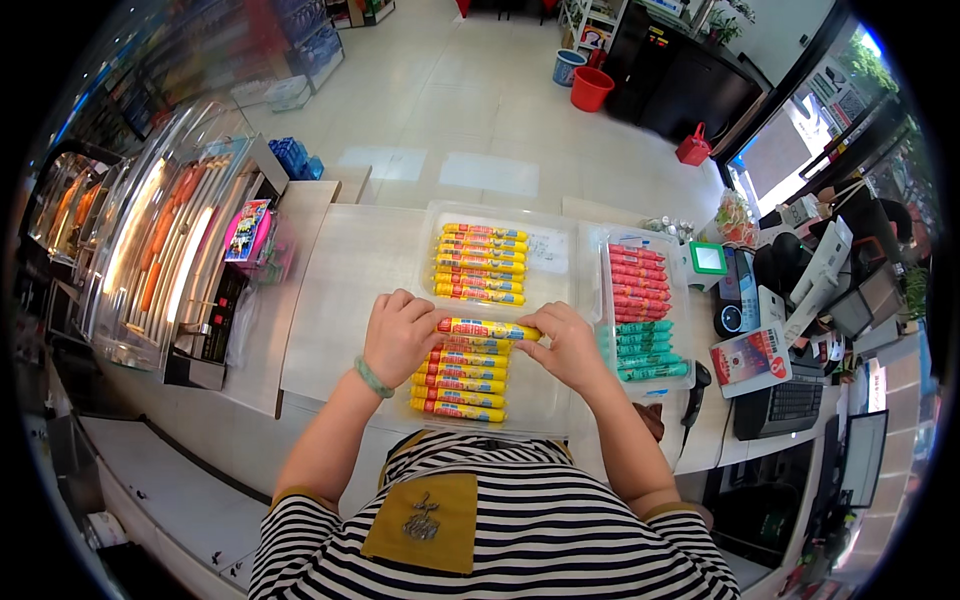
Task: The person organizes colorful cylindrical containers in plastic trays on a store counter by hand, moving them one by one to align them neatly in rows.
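Note:
Between my two hands, a yellow-wrapped sausage stick [487, 328] is held level by its ends. The fingers of my left hand [405, 334] pinch its left end; a green bangle circles that wrist. My right hand [562, 341] grips the right end between thumb and fingers. Below it, a row of several yellow-wrapped sausage sticks [459, 400] lies in a clear plastic tray, partly hidden by the held one. Just beyond my hands, a clear plastic bin [551, 289] holds more yellow sticks [480, 267]. Another clear bin [679, 281] at the right holds red sticks [637, 277] and green sticks [646, 349].
At the left stands a lit glass-covered sausage roller grill [180, 247], with a pink container [262, 240] beside it. To the right are a barcode scanner [697, 394], a white payment device [705, 262], a printed stand [750, 360] and a black keyboard [787, 405].

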`<state>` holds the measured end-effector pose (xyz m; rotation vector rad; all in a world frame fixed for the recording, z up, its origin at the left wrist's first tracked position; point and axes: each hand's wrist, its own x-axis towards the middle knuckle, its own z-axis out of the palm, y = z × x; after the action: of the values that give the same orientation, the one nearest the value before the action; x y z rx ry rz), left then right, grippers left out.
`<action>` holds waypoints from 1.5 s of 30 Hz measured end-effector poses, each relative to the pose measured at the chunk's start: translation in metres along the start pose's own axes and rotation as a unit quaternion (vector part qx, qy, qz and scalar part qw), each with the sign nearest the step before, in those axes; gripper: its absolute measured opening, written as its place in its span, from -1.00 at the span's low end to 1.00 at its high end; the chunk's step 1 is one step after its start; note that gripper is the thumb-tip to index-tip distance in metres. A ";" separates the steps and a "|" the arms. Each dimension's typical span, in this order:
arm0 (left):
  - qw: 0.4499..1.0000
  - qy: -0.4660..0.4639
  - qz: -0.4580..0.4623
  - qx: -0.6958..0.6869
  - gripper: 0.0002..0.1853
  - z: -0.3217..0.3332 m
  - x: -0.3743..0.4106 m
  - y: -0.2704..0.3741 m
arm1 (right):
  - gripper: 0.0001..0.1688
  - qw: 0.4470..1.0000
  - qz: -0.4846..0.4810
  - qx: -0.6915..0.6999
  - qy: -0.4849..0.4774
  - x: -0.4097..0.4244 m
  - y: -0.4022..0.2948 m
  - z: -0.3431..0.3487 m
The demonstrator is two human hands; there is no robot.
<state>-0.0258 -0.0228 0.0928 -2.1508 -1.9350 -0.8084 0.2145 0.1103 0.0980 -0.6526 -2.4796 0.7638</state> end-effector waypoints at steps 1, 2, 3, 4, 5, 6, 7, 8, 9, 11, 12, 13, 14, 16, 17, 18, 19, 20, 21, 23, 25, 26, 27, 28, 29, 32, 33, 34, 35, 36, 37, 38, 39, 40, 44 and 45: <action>1.000 -0.002 -0.002 0.004 -0.64 -0.001 -0.005 0.002 | -0.68 1.000 -0.017 -0.022 -0.007 -0.004 -0.003 0.003; 1.000 -0.005 -0.003 0.008 -0.63 -0.001 -0.011 0.004 | -0.68 0.999 -0.030 -0.034 -0.012 -0.008 -0.004 0.008; 1.000 -0.016 -0.007 0.003 -0.63 0.000 -0.018 0.005 | -0.69 0.998 -0.044 -0.047 -0.017 -0.011 -0.005 0.012; 1.000 -0.027 -0.010 -0.002 -0.62 0.003 -0.026 0.006 | -0.70 0.996 -0.058 -0.060 -0.021 -0.015 -0.007 0.016; 0.999 -0.038 -0.013 -0.008 -0.62 0.006 -0.034 0.006 | -0.70 0.996 -0.054 -0.065 -0.023 -0.020 -0.007 0.023; 0.999 -0.052 -0.012 -0.004 -0.62 0.010 -0.039 0.006 | -0.70 0.996 -0.049 -0.072 -0.023 -0.024 -0.005 0.030; 0.998 -0.067 -0.011 0.000 -0.63 0.014 -0.044 0.005 | -0.70 0.996 -0.045 -0.079 -0.023 -0.027 -0.002 0.037; 0.997 -0.081 -0.010 0.004 -0.63 0.019 -0.048 0.004 | -0.71 0.994 -0.039 -0.095 -0.027 -0.029 0.000 0.043; 0.996 -0.085 -0.006 0.017 -0.64 0.024 -0.050 0.003 | -0.72 0.993 -0.034 -0.111 -0.032 -0.030 0.002 0.048; 0.995 -0.094 0.001 0.042 -0.67 0.033 -0.053 -0.001 | -0.73 0.989 -0.028 -0.137 -0.040 -0.033 0.006 0.060; 0.994 -0.101 -0.002 0.051 -0.70 0.036 -0.052 -0.003 | -0.73 0.988 -0.028 -0.149 -0.041 -0.032 0.009 0.065; 0.992 -0.108 -0.005 0.060 -0.72 0.038 -0.051 -0.004 | -0.73 0.986 -0.028 -0.161 -0.043 -0.031 0.012 0.069; 0.991 -0.115 -0.009 0.069 -0.75 0.041 -0.050 -0.005 | -0.73 0.984 -0.033 -0.173 -0.039 -0.031 0.015 0.073; 0.991 -0.110 -0.015 0.079 -0.87 0.045 -0.048 -0.006 | -0.72 0.979 -0.044 -0.195 -0.032 -0.030 0.019 0.079; 0.991 -0.108 -0.018 0.083 -0.93 0.047 -0.048 -0.006 | -0.78 0.978 -0.055 -0.198 -0.025 -0.028 0.022 0.083; 0.990 -0.111 -0.020 0.089 -0.94 0.049 -0.048 -0.007 | -0.83 0.977 -0.066 -0.201 -0.018 -0.027 0.025 0.087; 0.989 -0.115 -0.023 0.096 -0.95 0.052 -0.048 -0.008 | -0.88 0.976 -0.077 -0.205 -0.011 -0.027 0.028 0.090; 0.987 -0.118 -0.025 0.102 -0.96 0.053 -0.049 -0.008 | -0.89 0.974 -0.082 -0.211 -0.015 -0.027 0.030 0.094; 0.985 -0.128 -0.026 0.110 -0.96 0.053 -0.048 -0.008 | -0.91 0.972 -0.088 -0.217 -0.018 -0.027 0.031 0.096; 0.981 -0.149 -0.027 0.125 -0.96 0.053 -0.047 -0.007 | -0.92 0.968 -0.093 -0.229 -0.028 -0.027 0.033 0.101; 0.977 -0.164 -0.033 0.134 -0.97 0.052 -0.044 -0.005 | -0.92 0.965 -0.094 -0.242 -0.040 -0.028 0.031 0.103; 0.975 -0.171 -0.036 0.139 -0.97 0.051 -0.043 -0.004 | -0.92 0.964 -0.093 -0.247 -0.040 -0.028 0.031 0.103; 0.972 -0.180 -0.038 0.146 -0.96 0.051 -0.042 -0.004 | -0.91 0.962 -0.092 -0.252 -0.040 -0.028 0.030 0.104; 0.969 -0.188 -0.039 0.152 -0.96 0.051 -0.041 -0.004 | -0.90 0.961 -0.092 -0.257 -0.040 -0.029 0.030 0.104; 0.967 -0.196 -0.040 0.159 -0.96 0.051 -0.041 -0.004 | -0.90 0.963 -0.090 -0.250 -0.036 -0.029 0.030 0.105; 0.972 -0.169 -0.039 0.159 -0.95 0.053 -0.042 -0.006 | -0.89 0.969 -0.086 -0.233 -0.019 -0.030 0.030 0.104; 0.974 -0.162 -0.040 0.155 -0.95 0.054 -0.043 -0.007 | -0.89 0.970 -0.086 -0.228 -0.009 -0.031 0.030 0.103; 0.976 -0.155 -0.041 0.150 -0.94 0.054 -0.044 -0.007 | -0.88 0.971 -0.086 -0.222 0.001 -0.031 0.029 0.102; 0.977 -0.147 -0.042 0.146 -0.94 0.054 -0.044 -0.008 | -0.89 0.970 -0.087 -0.228 -0.002 -0.031 0.030 0.103; 0.977 -0.147 -0.042 0.147 -0.94 0.055 -0.044 -0.007 | -0.89 0.968 -0.087 -0.234 -0.005 -0.031 0.030 0.103; 0.977 -0.148 -0.042 0.148 -0.95 0.055 -0.044 -0.007 | -0.89 0.967 -0.087 -0.240 -0.008 -0.032 0.031 0.103; 0.977 -0.148 -0.043 0.149 -0.95 0.055 -0.044 -0.007 | -0.89 0.966 -0.088 -0.243 -0.006 -0.032 0.031 0.103; 0.977 -0.145 -0.043 0.148 -0.96 0.055 -0.044 -0.007 | -0.89 0.965 -0.090 -0.246 -0.004 -0.032 0.031 0.104; 0.978 -0.143 -0.042 0.147 -0.96 0.055 -0.044 -0.007 | -0.89 0.964 -0.091 -0.248 -0.002 -0.032 0.030 0.104; 0.977 -0.138 -0.042 0.155 -0.96 0.057 -0.045 -0.008 | -0.88 0.965 -0.090 -0.246 0.000 -0.032 0.029 0.102; 0.978 -0.140 -0.044 0.148 -0.94 0.058 -0.044 -0.009 | -0.88 0.965 -0.090 -0.245 0.000 -0.031 0.029 0.100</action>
<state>-0.0190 -0.0348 0.0208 -2.0969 -2.1338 -0.2106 0.1924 0.0751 -0.0024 -0.5737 -2.6987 0.0747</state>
